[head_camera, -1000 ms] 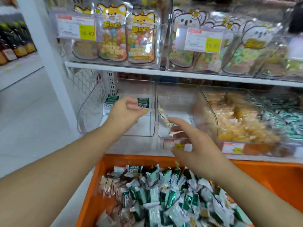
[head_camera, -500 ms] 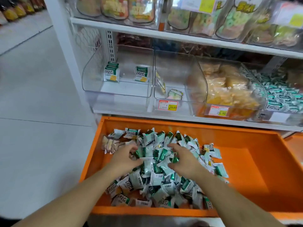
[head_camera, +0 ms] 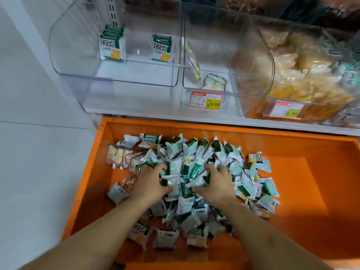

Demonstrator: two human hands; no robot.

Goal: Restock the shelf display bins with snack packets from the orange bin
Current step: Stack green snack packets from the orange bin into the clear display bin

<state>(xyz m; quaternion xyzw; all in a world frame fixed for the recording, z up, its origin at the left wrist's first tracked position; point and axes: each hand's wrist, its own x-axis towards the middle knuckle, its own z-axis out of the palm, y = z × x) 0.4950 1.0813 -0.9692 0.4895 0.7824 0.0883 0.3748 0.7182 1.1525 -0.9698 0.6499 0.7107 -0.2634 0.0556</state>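
Both grips curl into the heap: left hand and right hand clutch green snack packets inside the orange bin

The orange bin looks like smooth plastic with a slight sheen. The snack packets at its centre are crinkled glossy film, green and white. At twelve o'clock, the display bins are clear, glossy hard plastic. Paper price tags sit on their fronts. The shelf is smooth, white and matt.
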